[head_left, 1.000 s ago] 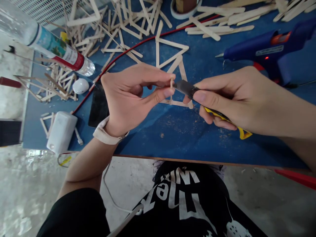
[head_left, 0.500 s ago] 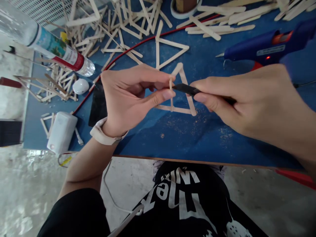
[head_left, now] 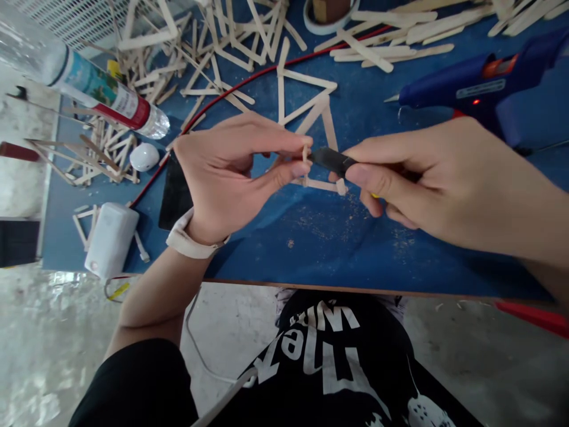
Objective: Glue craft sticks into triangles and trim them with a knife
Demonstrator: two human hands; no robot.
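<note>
My left hand (head_left: 231, 175) is closed, with thumb and forefinger pinching a thin wooden craft stick (head_left: 305, 154) seen nearly end-on. Just beyond the fingers is a triangular frame of craft sticks (head_left: 329, 127), partly hidden by both hands. The pinched stick appears to belong to that frame, though the joint is hard to make out. My right hand (head_left: 413, 178) is wrapped round a utility knife (head_left: 331, 160) with a dark blade, a bit of yellow showing under the thumb. The blade's tip points left and meets or nearly meets the pinched stick.
A blue glue gun (head_left: 462, 89) with a lit red light lies at right. Loose sticks (head_left: 377, 53) and stick frames (head_left: 240, 47) fill the back. A red cable (head_left: 213, 107) crosses the table. A water bottle (head_left: 106, 89), white case (head_left: 144, 156) and power bank (head_left: 111, 237) stand left.
The triangular frame has shifted away from me and tilted. The right hand has turned slightly, showing more of the blade's side and its lower fingers. Both hands keep their grip.
</note>
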